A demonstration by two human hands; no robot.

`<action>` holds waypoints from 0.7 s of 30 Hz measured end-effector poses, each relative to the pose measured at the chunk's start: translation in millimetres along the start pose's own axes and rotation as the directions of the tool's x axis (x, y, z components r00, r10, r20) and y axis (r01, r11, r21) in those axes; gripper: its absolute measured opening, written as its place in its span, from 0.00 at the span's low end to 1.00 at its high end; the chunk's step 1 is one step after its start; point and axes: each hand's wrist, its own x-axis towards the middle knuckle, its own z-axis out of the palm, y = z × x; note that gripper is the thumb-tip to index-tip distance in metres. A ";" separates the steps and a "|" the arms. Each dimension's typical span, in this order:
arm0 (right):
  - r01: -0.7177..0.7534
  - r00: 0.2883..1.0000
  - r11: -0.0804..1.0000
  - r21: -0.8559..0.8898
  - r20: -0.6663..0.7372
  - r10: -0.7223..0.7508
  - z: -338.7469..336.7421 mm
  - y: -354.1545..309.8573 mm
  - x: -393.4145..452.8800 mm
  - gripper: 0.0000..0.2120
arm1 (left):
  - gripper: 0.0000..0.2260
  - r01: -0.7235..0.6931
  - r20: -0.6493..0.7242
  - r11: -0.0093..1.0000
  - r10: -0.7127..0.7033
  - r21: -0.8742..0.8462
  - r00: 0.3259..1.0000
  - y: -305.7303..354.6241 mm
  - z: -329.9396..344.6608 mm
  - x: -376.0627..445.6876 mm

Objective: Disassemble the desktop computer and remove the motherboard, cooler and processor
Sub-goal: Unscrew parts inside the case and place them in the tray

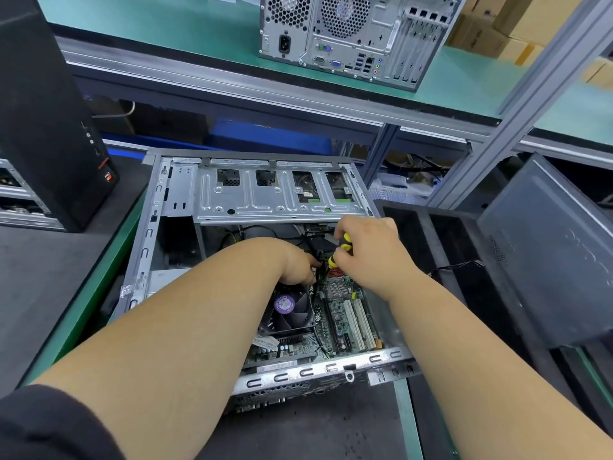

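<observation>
Workbench [59, 293] bears the opened desktop case [185, 194] lying on its side; a second tower [348, 38] stands on the far shelf; motherboard [345, 310] sits in the case's near right part, cooler fan [288, 310] at its left; right hand [371, 254] grips a yellow-handled screwdriver [341, 249] above the board; left hand [295, 263] curls down among black cables [313, 247] just beside it, its grip hidden, so I cannot tell.
</observation>
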 end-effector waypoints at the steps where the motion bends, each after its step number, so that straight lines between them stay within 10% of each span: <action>1: 0.008 1.000 1.000 -0.028 0.007 -0.008 0.7 -0.2 -0.5 0.07 | 0.24 0.001 0.000 1.000 -0.001 0.001 1.000 -0.3 -0.1 0.3; 21: -0.027 1.000 0.994 -0.106 -0.012 0.026 4.0 -1.3 1.1 0.13 | 0.24 0.000 -0.003 1.000 0.000 0.025 1.000 0.2 -1.3 -3.7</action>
